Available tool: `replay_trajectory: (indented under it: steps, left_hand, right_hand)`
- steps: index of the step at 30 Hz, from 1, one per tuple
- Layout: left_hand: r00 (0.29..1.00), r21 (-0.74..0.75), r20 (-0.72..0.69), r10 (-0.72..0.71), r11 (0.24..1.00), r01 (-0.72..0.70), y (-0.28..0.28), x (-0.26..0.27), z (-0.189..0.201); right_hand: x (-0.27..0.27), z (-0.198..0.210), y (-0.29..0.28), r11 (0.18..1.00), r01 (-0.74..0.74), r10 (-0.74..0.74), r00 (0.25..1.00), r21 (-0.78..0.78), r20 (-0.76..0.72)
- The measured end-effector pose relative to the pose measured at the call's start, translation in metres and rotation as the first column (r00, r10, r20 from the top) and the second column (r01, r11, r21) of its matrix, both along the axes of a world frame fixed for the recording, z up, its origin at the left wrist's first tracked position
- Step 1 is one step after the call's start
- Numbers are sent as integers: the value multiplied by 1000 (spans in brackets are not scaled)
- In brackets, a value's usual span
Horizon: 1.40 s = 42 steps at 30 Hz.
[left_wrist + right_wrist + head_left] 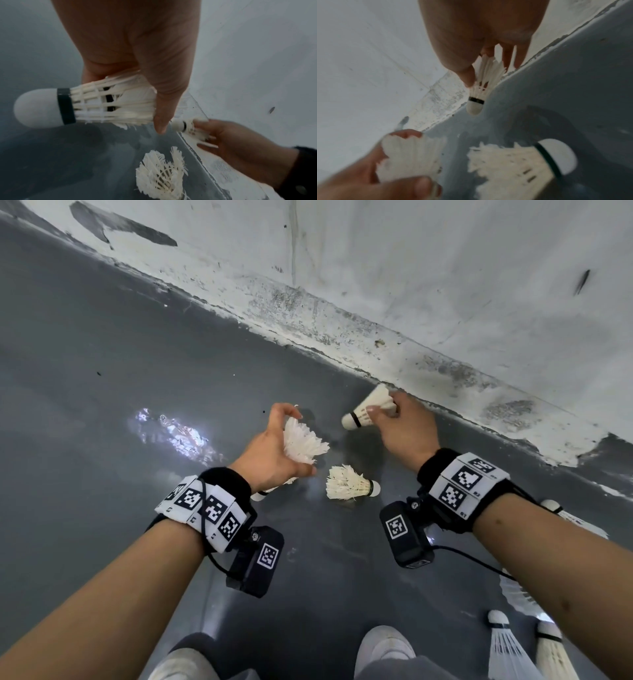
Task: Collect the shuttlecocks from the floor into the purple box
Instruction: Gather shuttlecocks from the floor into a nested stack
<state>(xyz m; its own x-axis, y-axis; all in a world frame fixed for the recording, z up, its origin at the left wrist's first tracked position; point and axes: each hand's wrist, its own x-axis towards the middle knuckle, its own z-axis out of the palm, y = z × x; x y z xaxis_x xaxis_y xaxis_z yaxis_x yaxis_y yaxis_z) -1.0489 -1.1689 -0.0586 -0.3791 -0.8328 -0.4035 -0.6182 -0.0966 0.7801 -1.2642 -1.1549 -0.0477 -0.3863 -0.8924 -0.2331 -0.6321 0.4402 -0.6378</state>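
Observation:
My left hand (274, 446) grips a frayed white shuttlecock (303, 444) round its feathers, cork end (36, 107) pointing back toward my wrist. Close to the foot of the wall, my right hand (400, 422) pinches the feathers of a second shuttlecock (368, 409), its cork with a black band (475, 104) hanging toward the floor. Between the hands a third, ragged shuttlecock (349, 482) lies on its side on the grey floor (102, 354). The purple box is not in view.
A stained white wall (445, 285) meets the floor just beyond the right hand. More shuttlecocks lie at the lower right (507, 645) and under the right forearm (561, 515). My white shoes (383, 648) stand at the bottom edge.

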Motion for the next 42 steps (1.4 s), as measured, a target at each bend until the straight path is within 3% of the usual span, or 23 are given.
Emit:
replay_trajectory:
  steps: [4, 7, 9, 12, 14, 16, 20, 23, 26, 29, 32, 34, 36, 37, 39, 42]
  left_hand:
    - [999, 11, -38, -8, 1000, 8, 0, -6, 5]
    - [993, 20, -113, 23, 1000, -20, 0, -9, 8]
    - [989, 40, -145, 38, 999, -33, 1, -8, 7]
    - [992, 19, -123, 20, 1000, -18, 0, -6, 3]
    - [994, 24, -108, 20, 1000, -17, 0, -7, 2]
    - [996, 20, -87, 13, 1000, -11, 1, -9, 0]
    - [998, 4, -60, -1, 1000, 1, 1, -10, -2]
    - [999, 6, -41, 16, 1000, -16, 1, -8, -5]
    - [999, 9, -40, 26, 1000, -26, 1, -7, -7]
    - [999, 19, -41, 3, 1000, -2, 1, -8, -7]
    - [998, 28, -56, -36, 999, 38, 2, -12, -7]
    - [995, 40, -86, -52, 998, 55, 4, -16, -6]
    - [990, 57, -133, -40, 997, 48, 6, -23, -6]
    - [987, 70, -158, -36, 996, 48, 9, -29, -5]
    - [973, 107, -228, -37, 992, 62, 15, -44, -4]
    - [946, 167, -324, -29, 982, 87, 27, -70, -6]
  right_hand:
    - [34, 13, -1, 984, -167, 176, 960, -58, 219]
    - [50, 16, 10, 932, -362, 352, 910, 7, 219]
    - [50, 18, 15, 918, -397, 380, 886, 12, 265]
    - [42, 20, 21, 941, -336, 327, 883, -34, 337]
    - [31, 19, 23, 951, -309, 303, 909, -28, 287]
    - [18, 16, 27, 925, -371, 354, 921, 82, 163]
    - [6, -5, 43, 778, -494, 496, 862, 388, 103]
    - [5, -21, 57, 744, -532, 554, 830, 405, 73]
    - [1, -23, 57, 833, -459, 492, 870, 307, -35]
    - [-5, -15, 50, 963, -216, 230, 970, 161, -74]
    - [-11, -4, 39, 997, 80, -76, 983, -19, 165]
    - [-11, 6, 31, 978, 197, -148, 892, -71, 428]
    - [-5, 14, 31, 984, 169, -112, 819, -50, 562]
    - [-4, 15, 35, 993, 106, -64, 842, -48, 536]
    - [-2, 17, 47, 997, -36, 61, 915, -71, 398]
    - [-17, 20, 71, 987, -148, 157, 967, -58, 203]
